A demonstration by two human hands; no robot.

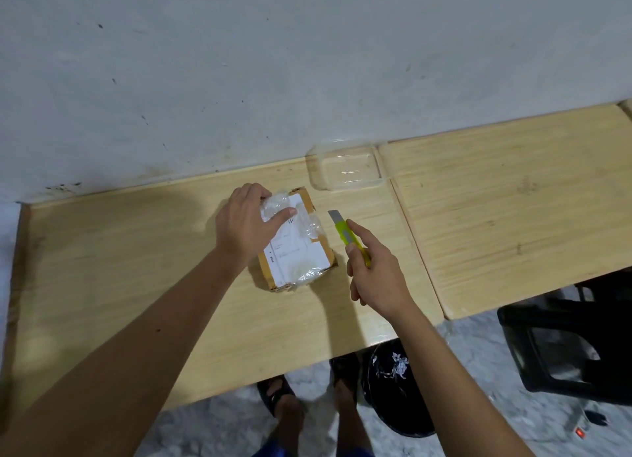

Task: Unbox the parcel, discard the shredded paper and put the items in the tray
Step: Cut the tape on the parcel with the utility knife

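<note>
Pale wooden table [136, 285] against grey-white wall. Left hand [246, 224] flat on parcel [297, 248], fingers straight, pressing taped top. Right hand [372, 272] curled round yellow-green utility knife [345, 237], blade out, just right of parcel, not touching it. Parcel closed, mid-table. Clear plastic tray [345, 169] behind it, by wall. Black bin [393, 388] on floor under table edge.

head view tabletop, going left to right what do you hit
left hand → parcel → knife in the right hand → table seam; the tray overlaps in order, so it is left out
</note>
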